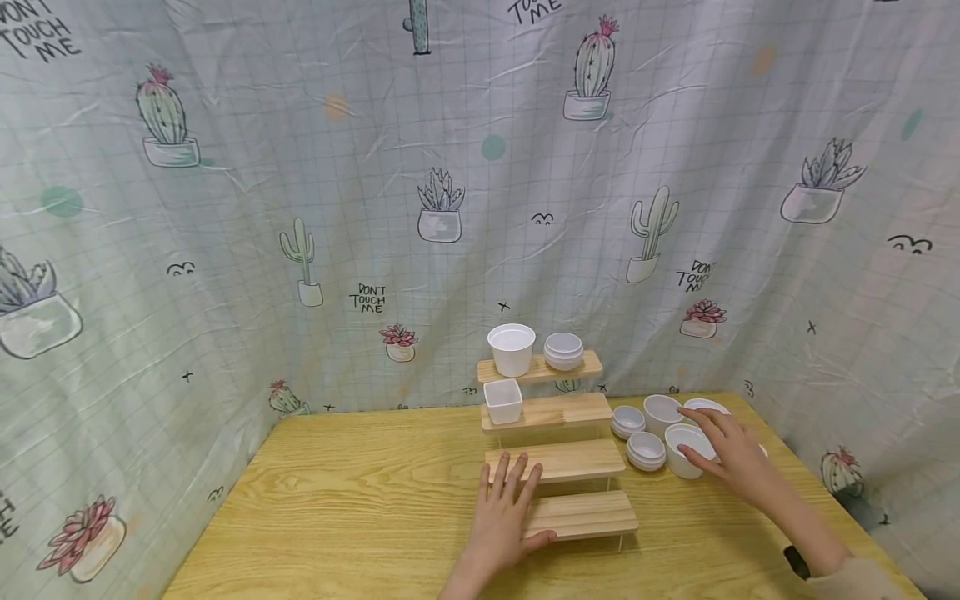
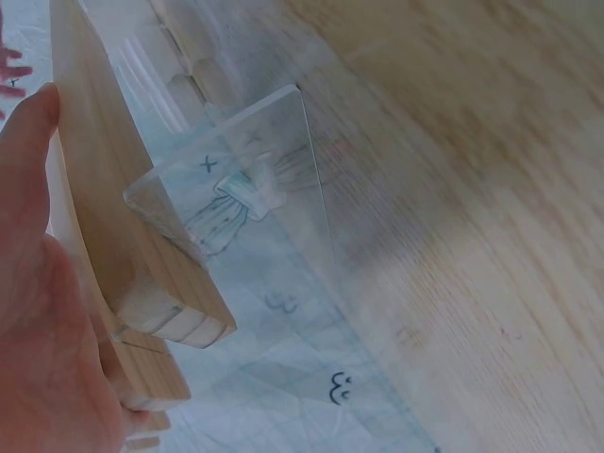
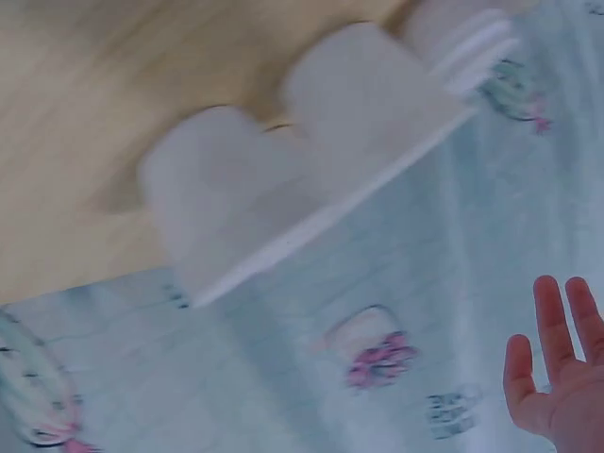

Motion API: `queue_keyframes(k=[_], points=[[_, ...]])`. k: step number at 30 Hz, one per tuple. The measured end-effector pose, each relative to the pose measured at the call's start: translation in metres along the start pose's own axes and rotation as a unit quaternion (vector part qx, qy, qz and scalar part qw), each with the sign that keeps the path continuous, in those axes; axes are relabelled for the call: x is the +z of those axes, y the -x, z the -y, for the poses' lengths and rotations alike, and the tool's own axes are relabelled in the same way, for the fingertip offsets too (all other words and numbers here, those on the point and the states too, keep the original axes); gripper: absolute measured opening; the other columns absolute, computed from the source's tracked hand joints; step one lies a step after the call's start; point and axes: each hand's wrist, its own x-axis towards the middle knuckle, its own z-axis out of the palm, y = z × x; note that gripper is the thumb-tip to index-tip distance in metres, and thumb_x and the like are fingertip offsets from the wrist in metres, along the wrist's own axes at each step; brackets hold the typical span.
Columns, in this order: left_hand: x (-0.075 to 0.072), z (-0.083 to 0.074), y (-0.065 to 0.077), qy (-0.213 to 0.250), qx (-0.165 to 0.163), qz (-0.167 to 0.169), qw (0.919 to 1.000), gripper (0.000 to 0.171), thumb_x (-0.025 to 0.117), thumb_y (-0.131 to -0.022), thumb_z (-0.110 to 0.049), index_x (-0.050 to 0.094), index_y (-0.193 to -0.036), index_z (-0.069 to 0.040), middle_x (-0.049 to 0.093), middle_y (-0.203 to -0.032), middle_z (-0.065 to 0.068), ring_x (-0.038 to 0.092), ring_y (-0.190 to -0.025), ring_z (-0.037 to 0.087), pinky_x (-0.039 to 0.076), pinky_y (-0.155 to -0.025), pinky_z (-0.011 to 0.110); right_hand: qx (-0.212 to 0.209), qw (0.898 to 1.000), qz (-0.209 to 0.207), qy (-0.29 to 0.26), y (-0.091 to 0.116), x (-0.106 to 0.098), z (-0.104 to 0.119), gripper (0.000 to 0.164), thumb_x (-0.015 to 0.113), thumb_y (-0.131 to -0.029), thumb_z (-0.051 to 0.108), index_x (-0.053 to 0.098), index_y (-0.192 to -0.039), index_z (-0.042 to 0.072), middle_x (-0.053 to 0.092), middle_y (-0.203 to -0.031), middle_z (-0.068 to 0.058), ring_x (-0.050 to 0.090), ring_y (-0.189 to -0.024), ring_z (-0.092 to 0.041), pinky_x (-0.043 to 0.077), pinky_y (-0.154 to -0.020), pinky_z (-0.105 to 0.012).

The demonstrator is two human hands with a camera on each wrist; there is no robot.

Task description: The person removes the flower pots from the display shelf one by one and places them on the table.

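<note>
My left hand (image 1: 501, 517) rests with its fingers spread on the left side of a stepped wooden stand (image 1: 573, 460), over the lower two shelves. In the left wrist view, that hand (image 2: 42, 274) lies along the shelf edges, beside a clear plastic support (image 2: 255, 179). My right hand (image 1: 738, 458) hovers over a group of white pots at the right, fingers apart and slightly bent. Nearest it is a round white pot (image 1: 684, 458), with another round pot (image 1: 663, 410) just behind. The right wrist view has the hand (image 3: 566, 387) apart from the blurred pots (image 3: 363, 118).
On the top shelf stand a tall round pot (image 1: 513, 357) and a small ribbed pot (image 1: 564, 353). A square pot (image 1: 503, 406) sits on the second shelf's left end. Two small ribbed pots (image 1: 646, 452) stand right of the stand. A cactus-print curtain (image 1: 360, 208) surrounds the table (image 1: 337, 500).
</note>
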Motion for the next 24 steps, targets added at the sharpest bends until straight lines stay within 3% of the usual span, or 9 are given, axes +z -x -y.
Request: queue_keyframes(k=[7, 12, 17, 20, 24], points=[[0.000, 0.000, -0.001, 0.007, -0.002, 0.008, 0.9999, 0.087, 0.039, -0.072, -0.075, 0.025, -0.141, -0.023, 0.028, -0.146, 0.003, 0.025, -0.135, 0.028, 0.021, -0.106, 0.043, -0.043, 0.999, -0.014, -0.027, -0.017, -0.003, 0.024, 0.053, 0.073, -0.069, 0.017, 0.054, -0.117, 0.005, 0.055, -0.106, -0.011, 0.052, -0.092, -0.026, 0.037, -0.067, -0.045], [0.001, 0.000, -0.001, 0.008, -0.003, 0.006, 0.9999, 0.087, 0.039, -0.072, -0.075, 0.026, -0.141, -0.023, 0.028, -0.146, 0.004, 0.025, -0.135, 0.028, 0.020, -0.107, 0.043, -0.058, 0.998, -0.009, -0.036, -0.028, -0.003, 0.039, 0.047, 0.070, -0.074, 0.020, 0.055, -0.117, 0.008, 0.055, -0.109, -0.010, 0.055, -0.089, -0.024, 0.037, -0.068, -0.040], [0.001, 0.000, -0.001, 0.008, -0.002, 0.002, 1.0000, 0.087, 0.039, -0.072, -0.075, 0.026, -0.141, -0.023, 0.028, -0.146, 0.004, 0.025, -0.135, 0.028, 0.015, -0.109, 0.044, -0.062, 0.997, 0.003, -0.037, -0.039, -0.001, 0.052, 0.051, 0.071, -0.072, 0.018, 0.053, -0.118, 0.010, 0.053, -0.111, -0.009, 0.053, -0.092, -0.022, 0.034, -0.070, -0.035], [0.001, 0.000, -0.001, 0.007, -0.002, 0.003, 1.0000, 0.088, 0.039, -0.072, -0.075, 0.026, -0.141, -0.023, 0.028, -0.146, 0.004, 0.025, -0.135, 0.028, 0.019, -0.108, 0.044, -0.076, 0.996, -0.002, -0.041, -0.046, 0.002, 0.061, 0.051, 0.071, -0.071, 0.018, 0.054, -0.118, 0.009, 0.054, -0.109, -0.008, 0.052, -0.093, -0.023, 0.034, -0.070, -0.035], [0.001, 0.001, -0.001, 0.007, -0.001, 0.006, 1.0000, 0.088, 0.039, -0.071, -0.075, 0.027, -0.140, -0.023, 0.029, -0.146, 0.004, 0.025, -0.135, 0.028, 0.024, -0.105, 0.044, -0.104, 0.993, -0.017, -0.053, -0.055, 0.006, 0.072, 0.043, 0.065, -0.079, 0.027, 0.055, -0.116, 0.005, 0.055, -0.107, -0.009, 0.052, -0.096, -0.025, 0.036, -0.072, -0.040]])
